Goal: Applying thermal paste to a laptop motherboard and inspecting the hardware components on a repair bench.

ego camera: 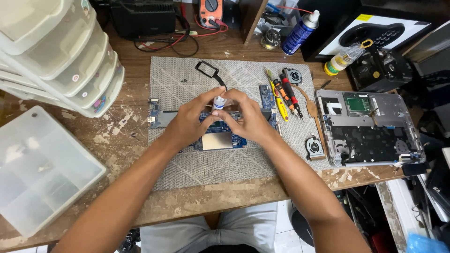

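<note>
- Worn wooden bench, grey mat at centre;
- left hand and right hand together pinching small white tube over blue circuit board;
- screwdrivers right of centre.

Two hands, one small tube, one blue circuit board, two cooling fans — perhaps three screwdrivers, far right.
</note>
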